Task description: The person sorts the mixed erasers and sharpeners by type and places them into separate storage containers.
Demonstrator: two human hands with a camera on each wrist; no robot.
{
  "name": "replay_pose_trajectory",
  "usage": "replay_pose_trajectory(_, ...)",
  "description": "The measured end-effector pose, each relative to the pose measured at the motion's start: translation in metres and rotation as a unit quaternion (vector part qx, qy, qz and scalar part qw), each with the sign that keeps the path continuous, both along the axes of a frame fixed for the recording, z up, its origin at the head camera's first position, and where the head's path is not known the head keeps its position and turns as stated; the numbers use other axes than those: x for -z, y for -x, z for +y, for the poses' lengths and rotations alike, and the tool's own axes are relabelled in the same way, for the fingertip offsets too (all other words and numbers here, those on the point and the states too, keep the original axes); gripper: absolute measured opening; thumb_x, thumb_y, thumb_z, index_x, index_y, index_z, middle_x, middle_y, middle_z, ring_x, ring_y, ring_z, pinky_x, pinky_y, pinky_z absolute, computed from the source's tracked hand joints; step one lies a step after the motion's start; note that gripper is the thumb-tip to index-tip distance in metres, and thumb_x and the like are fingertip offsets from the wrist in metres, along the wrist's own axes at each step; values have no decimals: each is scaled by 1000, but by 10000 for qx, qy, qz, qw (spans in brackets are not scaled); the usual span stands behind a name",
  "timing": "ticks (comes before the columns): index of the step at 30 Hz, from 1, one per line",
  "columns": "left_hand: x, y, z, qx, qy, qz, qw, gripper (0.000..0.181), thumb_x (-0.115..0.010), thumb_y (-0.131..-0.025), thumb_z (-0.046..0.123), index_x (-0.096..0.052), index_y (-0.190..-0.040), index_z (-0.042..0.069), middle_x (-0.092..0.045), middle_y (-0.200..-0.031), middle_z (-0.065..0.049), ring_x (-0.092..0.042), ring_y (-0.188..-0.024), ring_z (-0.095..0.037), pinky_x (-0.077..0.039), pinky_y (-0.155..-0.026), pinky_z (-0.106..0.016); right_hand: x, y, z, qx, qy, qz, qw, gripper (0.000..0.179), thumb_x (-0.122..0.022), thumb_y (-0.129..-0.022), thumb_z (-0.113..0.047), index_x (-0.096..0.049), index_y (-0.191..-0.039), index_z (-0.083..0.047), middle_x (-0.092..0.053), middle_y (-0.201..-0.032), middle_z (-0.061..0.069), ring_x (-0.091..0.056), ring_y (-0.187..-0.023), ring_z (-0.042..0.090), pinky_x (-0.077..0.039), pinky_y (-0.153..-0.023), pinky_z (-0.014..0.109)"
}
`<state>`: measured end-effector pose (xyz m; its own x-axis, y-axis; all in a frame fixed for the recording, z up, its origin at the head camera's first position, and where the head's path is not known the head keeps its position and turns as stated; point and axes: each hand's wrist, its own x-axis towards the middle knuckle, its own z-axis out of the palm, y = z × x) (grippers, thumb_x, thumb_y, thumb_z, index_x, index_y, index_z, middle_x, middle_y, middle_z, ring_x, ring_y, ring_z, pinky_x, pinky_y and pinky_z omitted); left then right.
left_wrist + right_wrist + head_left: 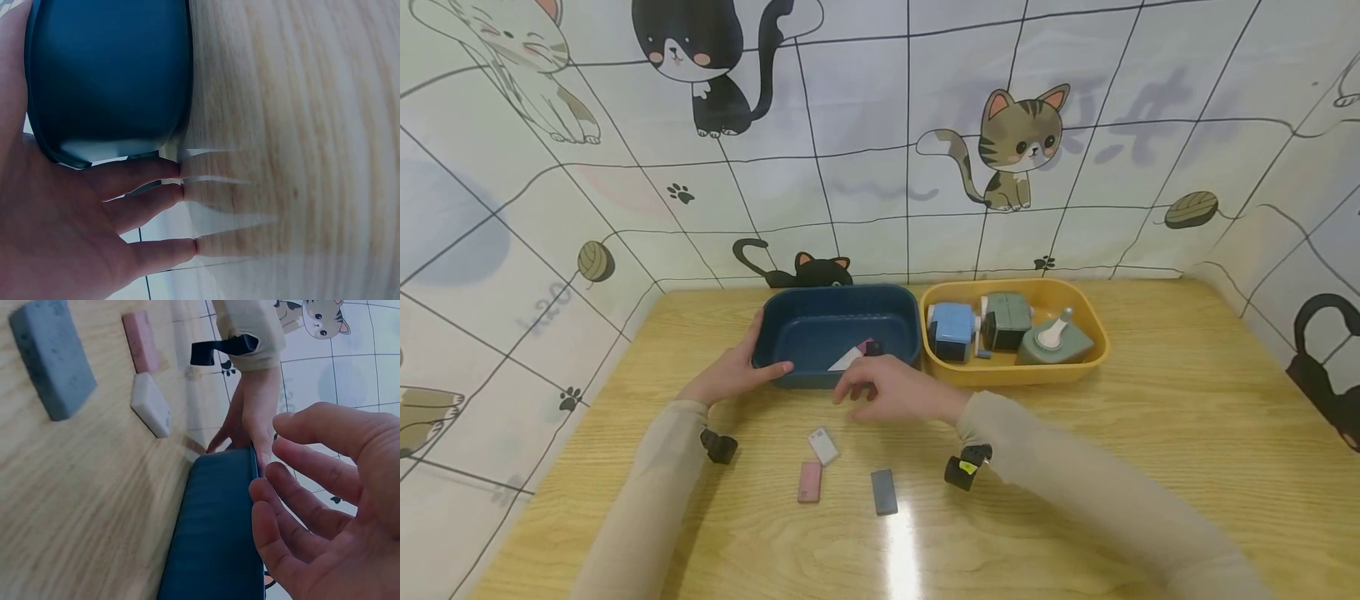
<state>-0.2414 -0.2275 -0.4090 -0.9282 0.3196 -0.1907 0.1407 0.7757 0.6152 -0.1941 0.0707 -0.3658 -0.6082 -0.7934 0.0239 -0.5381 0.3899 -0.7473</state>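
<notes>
Navy-blue bin (805, 329): sits on the wood-grain tabletop (1180, 433) against the left end of a yellow tub (992, 375); probably light, stiff plastic, smooth enough to slide if pushed, best held by its rim or a corner.
Left hand (735, 371): rests on the bin's left end, thumb along the near side; the wrist view shows its fingers straight and spread, bracing rather than clamping.
Right hand (891, 387): hangs at the bin's near side, fingers loosely bent and apart, nothing between them; whether a fingertip touches the rim, I cannot tell.
White block (823, 447): lies flat before the bin, near the pink block (809, 482); both look eraser-like, likely light and slightly yielding, easiest pinched across the long sides.
Grey block (884, 492): lies to their right, well apart from the bin; its thicker edges should suit thumb and forefinger, with little risk of breaking.
Bin contents: a white piece (846, 359), a pink bit and a dark piece (873, 348) lie at the near right, partly hidden.
</notes>
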Motion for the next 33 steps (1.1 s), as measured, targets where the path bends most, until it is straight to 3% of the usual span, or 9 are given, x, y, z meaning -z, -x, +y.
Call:
replay_pose_trajectory(9, -1, -1, 0, 1, -17, 24, 10000, 110, -62, -88, 56, 17, -153, 18, -5, -157, -26, -19, -139, -47, -23, -108, -60, 7, -11, 8, -314, -320, -330, 9985, 24, -69, -86, -5, -69, -109, -7, -64, -107, 4, -60, -95, 18, -51, -84, 35)
replay_pose_trajectory(21, 0, -1, -1, 14, -40, 5, 10000, 111, -63, -87, 55, 17, -153, 17, -5, -156, -28, -18, -139, -49, -23, -107, -61, 24, -27, 21, -577, -805, 41, 9951, 26, -76, -82, -13, -70, -108, -13, -62, -103, -7, -59, -90, 10, -47, -78, 22)
replay_pose_trajectory(28, 0, -1, -1, 22, -42, 9, 10000, 111, -64, -87, 55, 17, -153, 17, -6, -156, -28, -18, -138, -49, -22, -107, -61, 29, -34, 26, -702, -795, -163, 9942, 27, -76, -83, -15, -69, -109, -13, -62, -103, -10, -57, -91, 8, -46, -80, 22)
replay_pose_trajectory(33, -1, -2, 0, -11, -45, 5, 10000, 110, -64, -87, 56, 16, -154, 18, -8, -155, -29, -19, -138, -49, -23, -107, -61, 35, -41, 29, -924, -961, -245, 9908, 37, -78, -81, -21, -68, -115, -13, -61, -108, -10, -55, -93, 5, -45, -85, 21)
